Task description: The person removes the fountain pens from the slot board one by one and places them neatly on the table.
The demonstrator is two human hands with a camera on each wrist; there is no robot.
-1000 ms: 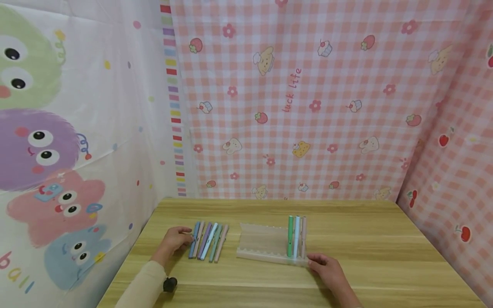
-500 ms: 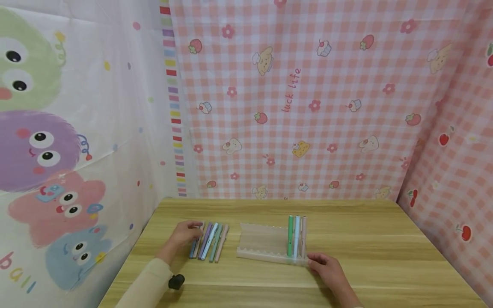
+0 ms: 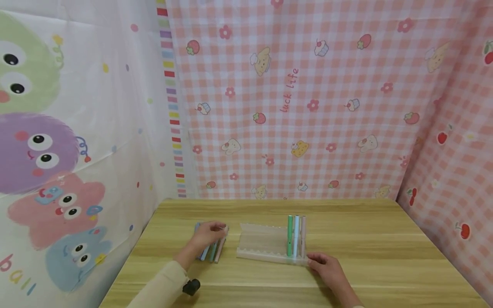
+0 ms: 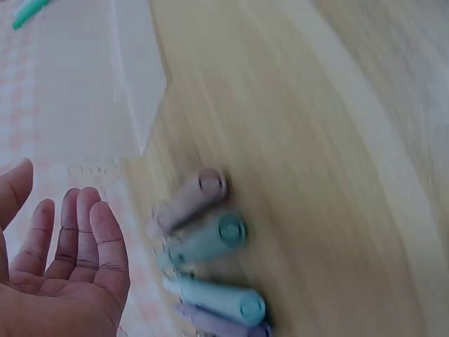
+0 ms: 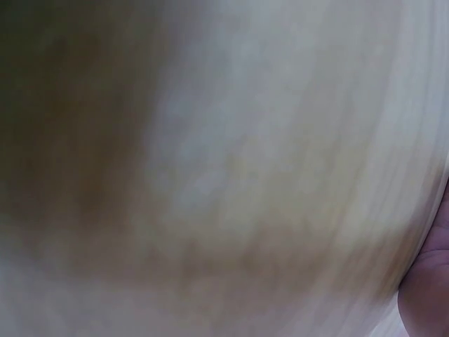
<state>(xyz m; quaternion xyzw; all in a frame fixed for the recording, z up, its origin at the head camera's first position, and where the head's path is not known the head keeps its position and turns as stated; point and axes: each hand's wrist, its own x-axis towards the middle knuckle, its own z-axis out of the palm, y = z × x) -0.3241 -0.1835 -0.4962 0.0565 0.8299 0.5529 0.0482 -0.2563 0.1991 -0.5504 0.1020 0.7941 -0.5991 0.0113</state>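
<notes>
My left hand (image 3: 208, 235) hovers over a row of capped pens, covering much of it in the head view. Its fingers are relaxed and hold nothing. In the left wrist view the row shows a dusty pink pen (image 4: 189, 203), a teal pen (image 4: 207, 242), a light blue pen (image 4: 221, 298) and a purple pen (image 4: 224, 324). To the right lies a clear notched plastic pen tray (image 3: 262, 241). At its right end stand a green pen (image 3: 290, 235), a pale blue pen (image 3: 296, 235) and a pinkish pen (image 3: 304, 235) side by side. My right hand (image 3: 327, 269) pinches the tray's near right corner.
Everything lies on a wood-grain table (image 3: 377, 256). Behind it hangs a pink checked curtain (image 3: 339, 77), and a white cartoon-print curtain (image 3: 115, 179) hangs at the left. A black device (image 3: 191, 287) is worn at my left wrist.
My left hand has moved right across the row of pens, from its left end to above its right end. The right hand and the tray have stayed in place.
</notes>
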